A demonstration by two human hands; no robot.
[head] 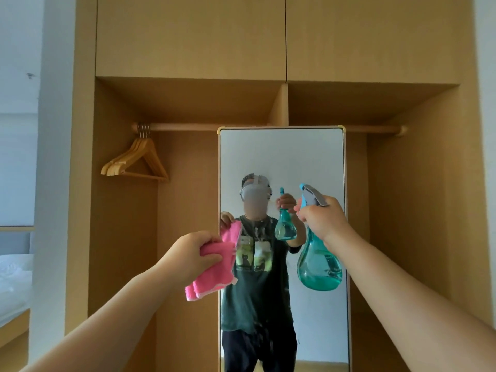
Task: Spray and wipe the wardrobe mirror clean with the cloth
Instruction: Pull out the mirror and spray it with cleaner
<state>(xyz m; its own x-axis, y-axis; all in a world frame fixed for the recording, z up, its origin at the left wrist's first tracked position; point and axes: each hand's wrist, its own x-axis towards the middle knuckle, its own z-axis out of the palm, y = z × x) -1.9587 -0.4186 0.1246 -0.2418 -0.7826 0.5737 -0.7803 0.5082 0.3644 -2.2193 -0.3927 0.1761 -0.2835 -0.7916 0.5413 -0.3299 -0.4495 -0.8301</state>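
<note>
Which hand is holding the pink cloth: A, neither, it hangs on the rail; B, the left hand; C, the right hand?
B: the left hand grips the cloth, while the right hand holds the bottle up in front of the mirror.

Home bedroom, open wooden wardrobe (188, 63), hangers (137, 159) on rail, bed (14, 275) at left

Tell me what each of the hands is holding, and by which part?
The left hand grips the cloth by its upper end; the right hand grips the bottle round its neck.
</note>
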